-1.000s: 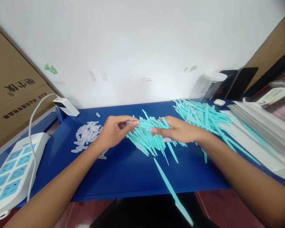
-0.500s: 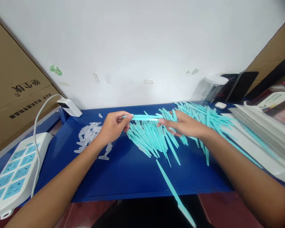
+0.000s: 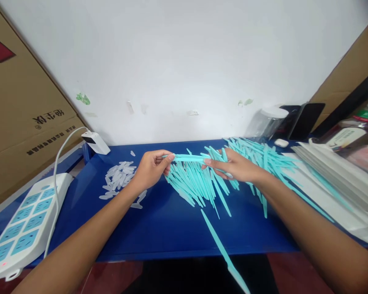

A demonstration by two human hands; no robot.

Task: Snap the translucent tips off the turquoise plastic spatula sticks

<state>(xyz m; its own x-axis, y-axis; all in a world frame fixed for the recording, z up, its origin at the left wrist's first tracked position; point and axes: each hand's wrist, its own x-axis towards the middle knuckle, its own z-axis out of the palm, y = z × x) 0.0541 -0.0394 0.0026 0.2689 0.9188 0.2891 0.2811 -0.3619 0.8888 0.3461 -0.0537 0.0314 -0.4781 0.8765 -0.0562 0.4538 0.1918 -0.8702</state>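
My left hand [image 3: 150, 168] pinches the left end of a turquoise plastic stick [image 3: 188, 157], which lies level above the blue table [image 3: 159, 228]. My right hand [image 3: 236, 166] grips the stick's other end and also holds several more turquoise sticks bunched in its fingers. Under both hands lies a pile of turquoise sticks [image 3: 196, 183]. A second, bigger heap of sticks [image 3: 263, 157] spreads out behind my right wrist. A small pile of clear plastic caps [image 3: 118, 177] sits just left of my left hand.
One loose turquoise stick [image 3: 222, 249] hangs over the table's front edge. A white power strip [image 3: 24, 222] with its cable lies at the left, by a cardboard box [image 3: 21, 110]. A clear jar [image 3: 268, 122], dark phones [image 3: 306, 114] and stacked white packets [image 3: 337, 171] stand at the right.
Both hands have lifted one stick off the pile and hold it level between them. The view has shifted slightly to the left and down.
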